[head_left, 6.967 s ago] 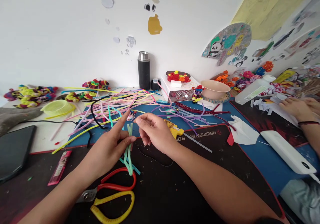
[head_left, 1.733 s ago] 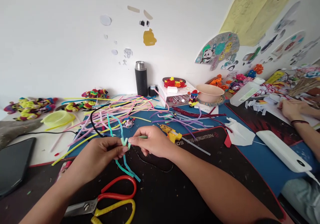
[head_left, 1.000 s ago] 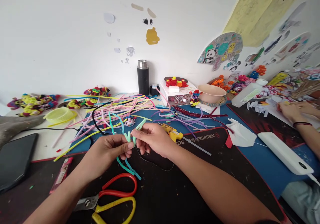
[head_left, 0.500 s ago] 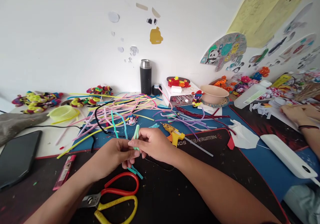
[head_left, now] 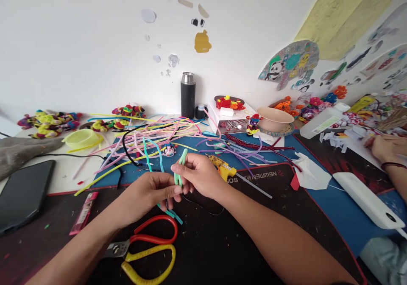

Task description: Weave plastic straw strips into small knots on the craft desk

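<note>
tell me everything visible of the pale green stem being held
The pale green stem looks like soft pipe cleaner, with strands lying side by side. It stands nearly upright, top leaning right, held off the mat. The left hand pinches its lower end; the right hand grips it higher, hiding part.

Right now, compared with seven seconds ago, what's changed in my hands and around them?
The pale green piece that hung in a loop below your left hand is now folded up, rising above your fingers. Your right hand, then apart from it, now pinches it too. The scissors and yellow glue gun lie where they were.
</note>
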The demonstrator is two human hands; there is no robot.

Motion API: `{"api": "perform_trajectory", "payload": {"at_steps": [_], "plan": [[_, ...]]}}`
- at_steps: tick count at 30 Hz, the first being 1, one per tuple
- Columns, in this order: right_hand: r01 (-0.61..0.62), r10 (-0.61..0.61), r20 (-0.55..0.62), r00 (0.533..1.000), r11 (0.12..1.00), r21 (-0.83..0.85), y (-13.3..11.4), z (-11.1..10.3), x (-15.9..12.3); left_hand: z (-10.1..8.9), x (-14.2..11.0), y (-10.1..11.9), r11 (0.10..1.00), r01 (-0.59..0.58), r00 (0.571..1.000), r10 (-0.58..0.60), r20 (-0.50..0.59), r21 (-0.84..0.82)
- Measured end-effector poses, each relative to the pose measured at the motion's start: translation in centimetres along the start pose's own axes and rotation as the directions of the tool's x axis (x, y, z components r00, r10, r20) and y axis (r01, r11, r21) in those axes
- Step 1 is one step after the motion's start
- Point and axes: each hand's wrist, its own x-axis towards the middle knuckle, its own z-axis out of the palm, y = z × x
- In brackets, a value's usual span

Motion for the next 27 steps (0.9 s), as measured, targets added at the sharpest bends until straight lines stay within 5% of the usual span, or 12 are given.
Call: {"api": "perform_trajectory", "payload": {"at_steps": [9,17,27], "plan": [[0.062,-0.069,-0.088,0.994,0.996,-0.071,0.1,0.2,-0.3,1.1,-0.3,-0.2,0.984,-0.034,0.988,0.059,-0.143,0.173],[0.138,-0.184,-0.126,0.975,0.941,-0.310,0.7,0.2,-0.4,1.3,-0.4,-0.7,0.938,-0.062,0.986,0.111,-0.127,0.340],[0.138,-0.201,-0.118,0.972,0.904,-0.404,0.5,0.4,-0.6,1.1,-0.3,-1.0,0.951,-0.049,0.990,0.087,-0.110,0.307]]}}
